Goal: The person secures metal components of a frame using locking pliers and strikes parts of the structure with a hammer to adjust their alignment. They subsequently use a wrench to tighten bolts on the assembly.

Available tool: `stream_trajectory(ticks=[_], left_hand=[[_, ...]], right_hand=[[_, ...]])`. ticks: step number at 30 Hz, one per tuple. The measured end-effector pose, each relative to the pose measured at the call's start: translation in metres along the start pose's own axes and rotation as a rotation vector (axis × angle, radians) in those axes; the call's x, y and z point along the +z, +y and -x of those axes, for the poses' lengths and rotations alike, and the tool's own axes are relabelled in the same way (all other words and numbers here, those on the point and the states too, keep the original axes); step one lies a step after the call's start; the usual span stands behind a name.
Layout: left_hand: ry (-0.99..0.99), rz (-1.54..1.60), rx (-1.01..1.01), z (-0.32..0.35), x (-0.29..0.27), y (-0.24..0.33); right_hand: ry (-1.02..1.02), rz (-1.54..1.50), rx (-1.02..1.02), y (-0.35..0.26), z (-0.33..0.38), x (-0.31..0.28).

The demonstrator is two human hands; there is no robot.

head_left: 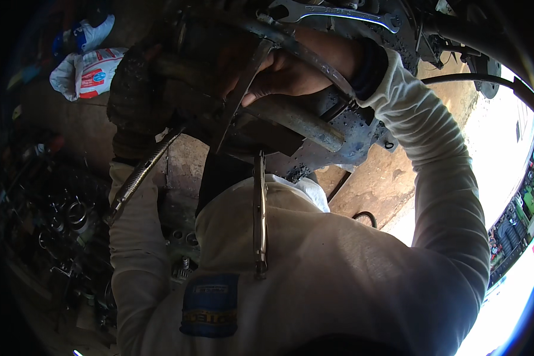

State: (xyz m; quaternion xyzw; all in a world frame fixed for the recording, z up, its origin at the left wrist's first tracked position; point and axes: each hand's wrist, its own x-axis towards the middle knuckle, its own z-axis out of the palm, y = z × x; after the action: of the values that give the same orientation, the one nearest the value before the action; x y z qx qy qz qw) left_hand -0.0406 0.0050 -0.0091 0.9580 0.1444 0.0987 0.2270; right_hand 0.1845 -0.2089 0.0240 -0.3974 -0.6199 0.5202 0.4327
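Observation:
My left hand [137,89], in a dark work glove, is at the left end of a dark metal assembly; shadow hides its fingers. My right hand [291,74] is bare and reaches in from the right, fingers bent inward behind a flat metal strip [243,95]. What its fingertips hold, if anything, is hidden. Below that hand runs a round metal bar [305,124]. A tool with a knurled metal handle [145,172] slants down beside my left forearm. Another long metal handle [260,213] points straight down from the assembly toward my chest.
A double-ended wrench [338,13] lies on the dark metal plate [356,145] at the top. White and red bags [95,72] are on the floor at upper left. Dark metal parts [71,219] crowd the left. A black hose [469,78] curves across the right.

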Motion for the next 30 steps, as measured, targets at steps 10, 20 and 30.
stream_trajectory(ticks=[10,20,30], left_hand=[[0.047,0.069,0.025,0.006,0.001,-0.002],[0.09,-0.126,0.201,0.0,-0.002,0.004],[-0.005,0.017,-0.057,0.002,0.001,0.0]], right_hand=[[0.104,0.21,0.133,0.001,0.01,-0.001],[0.099,0.194,-0.023,0.012,0.017,0.001],[0.063,0.343,-0.096,0.007,0.015,-0.003]])
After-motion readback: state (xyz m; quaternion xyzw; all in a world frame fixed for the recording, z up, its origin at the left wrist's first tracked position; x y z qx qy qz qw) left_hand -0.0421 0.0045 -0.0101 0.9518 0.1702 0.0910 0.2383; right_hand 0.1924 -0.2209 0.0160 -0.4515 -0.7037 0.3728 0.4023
